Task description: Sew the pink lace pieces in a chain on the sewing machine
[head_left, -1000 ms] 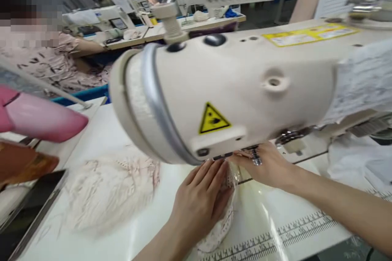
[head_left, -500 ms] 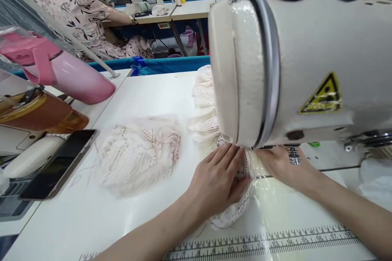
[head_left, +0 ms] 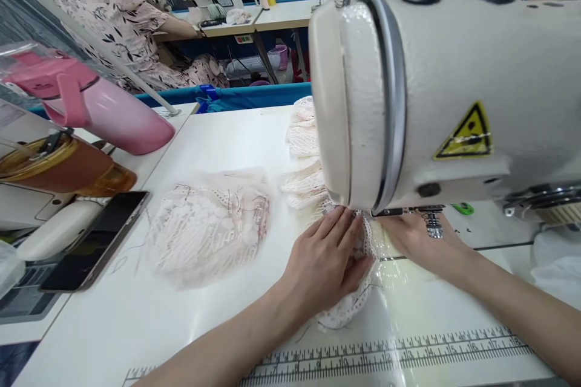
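My left hand (head_left: 325, 261) lies flat, fingers stretched, pressing a white lace piece (head_left: 349, 308) onto the table just under the head of the cream sewing machine (head_left: 445, 91). My right hand (head_left: 417, 240) rests on the same lace beside the presser foot (head_left: 433, 227); its fingertips are hidden under the machine head. More lace (head_left: 303, 157) trails away behind the needle.
A heap of pale lace pieces (head_left: 211, 227) lies to the left on the white table (head_left: 181, 326). A printed ruler (head_left: 385, 354) runs along the front edge. A phone (head_left: 97, 239), pink bottle (head_left: 97, 112) and brown cup (head_left: 54, 163) sit far left. Another person sews behind.
The view swung left a second ago and has since steadied. Both hands stay on the lace at the presser foot, shifting only slightly.
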A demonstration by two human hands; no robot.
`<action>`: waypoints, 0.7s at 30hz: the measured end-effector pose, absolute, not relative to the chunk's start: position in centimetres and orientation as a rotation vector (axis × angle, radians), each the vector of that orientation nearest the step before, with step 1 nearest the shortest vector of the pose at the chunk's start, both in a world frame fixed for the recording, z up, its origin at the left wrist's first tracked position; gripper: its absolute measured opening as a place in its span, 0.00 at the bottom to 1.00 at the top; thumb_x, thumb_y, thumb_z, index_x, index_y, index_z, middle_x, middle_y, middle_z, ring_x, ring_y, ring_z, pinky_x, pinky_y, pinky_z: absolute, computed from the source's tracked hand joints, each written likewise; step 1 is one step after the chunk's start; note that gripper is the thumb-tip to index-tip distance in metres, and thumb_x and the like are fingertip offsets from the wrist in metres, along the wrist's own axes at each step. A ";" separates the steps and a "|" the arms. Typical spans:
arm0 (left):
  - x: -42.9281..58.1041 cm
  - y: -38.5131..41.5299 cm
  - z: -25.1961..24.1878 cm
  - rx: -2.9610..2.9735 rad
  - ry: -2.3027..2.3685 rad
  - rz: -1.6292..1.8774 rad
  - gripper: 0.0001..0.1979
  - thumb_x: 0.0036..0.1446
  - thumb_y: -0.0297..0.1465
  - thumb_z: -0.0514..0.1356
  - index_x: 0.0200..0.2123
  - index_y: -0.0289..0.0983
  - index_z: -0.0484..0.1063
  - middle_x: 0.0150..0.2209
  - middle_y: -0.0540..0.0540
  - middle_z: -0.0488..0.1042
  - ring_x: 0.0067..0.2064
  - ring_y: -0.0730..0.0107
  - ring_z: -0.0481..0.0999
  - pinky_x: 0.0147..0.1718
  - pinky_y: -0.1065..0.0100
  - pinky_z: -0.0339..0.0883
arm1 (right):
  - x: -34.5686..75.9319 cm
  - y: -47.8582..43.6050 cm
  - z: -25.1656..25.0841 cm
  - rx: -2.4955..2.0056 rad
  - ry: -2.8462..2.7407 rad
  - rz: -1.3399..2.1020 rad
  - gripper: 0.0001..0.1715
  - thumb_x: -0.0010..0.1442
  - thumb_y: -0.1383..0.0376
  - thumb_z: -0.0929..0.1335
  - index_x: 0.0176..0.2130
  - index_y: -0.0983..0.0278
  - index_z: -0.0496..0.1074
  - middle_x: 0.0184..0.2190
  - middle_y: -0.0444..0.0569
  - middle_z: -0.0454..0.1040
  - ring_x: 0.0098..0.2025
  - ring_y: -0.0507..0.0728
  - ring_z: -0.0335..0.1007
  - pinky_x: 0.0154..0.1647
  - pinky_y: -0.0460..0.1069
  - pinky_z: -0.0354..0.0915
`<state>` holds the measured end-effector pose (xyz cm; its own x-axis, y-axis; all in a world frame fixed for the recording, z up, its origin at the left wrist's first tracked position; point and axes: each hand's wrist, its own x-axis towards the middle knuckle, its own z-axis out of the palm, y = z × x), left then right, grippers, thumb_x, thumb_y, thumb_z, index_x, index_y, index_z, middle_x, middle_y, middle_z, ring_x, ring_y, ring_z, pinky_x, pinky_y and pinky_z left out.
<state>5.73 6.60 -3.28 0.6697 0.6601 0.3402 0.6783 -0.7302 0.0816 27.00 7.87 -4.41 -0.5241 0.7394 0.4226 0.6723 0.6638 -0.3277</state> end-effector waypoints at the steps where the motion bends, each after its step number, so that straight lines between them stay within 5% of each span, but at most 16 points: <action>1: 5.7 6.6 -3.3 -2.822 -1.135 -0.543 0.25 0.63 0.41 0.54 0.56 0.29 0.67 0.56 0.36 0.70 0.58 0.50 0.68 0.53 0.53 0.70 | 26.9 7.9 -4.4 -1.143 -2.296 0.180 0.23 0.65 0.62 0.62 0.59 0.51 0.64 0.45 0.51 0.77 0.49 0.65 0.72 0.47 0.63 0.70; 16: 5.6 6.7 -3.3 -2.843 -1.139 -0.550 0.26 0.63 0.41 0.54 0.57 0.29 0.66 0.56 0.36 0.70 0.59 0.51 0.67 0.53 0.52 0.69 | 27.3 7.9 -3.7 -1.046 -2.322 0.122 0.20 0.64 0.61 0.63 0.55 0.53 0.68 0.44 0.52 0.76 0.47 0.64 0.73 0.44 0.61 0.71; 21: 5.6 6.8 -3.1 -2.789 -1.051 -0.653 0.23 0.63 0.39 0.55 0.54 0.30 0.67 0.53 0.38 0.73 0.55 0.54 0.71 0.50 0.56 0.70 | 27.3 7.4 -3.5 -1.117 -2.358 -0.103 0.21 0.62 0.72 0.61 0.52 0.56 0.70 0.46 0.52 0.76 0.45 0.62 0.72 0.44 0.59 0.68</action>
<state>5.58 6.82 -3.06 0.6717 0.6093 0.4214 0.6478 -0.7591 0.0651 27.30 7.44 -3.53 -0.5219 0.6997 0.4879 0.7395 0.6562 -0.1501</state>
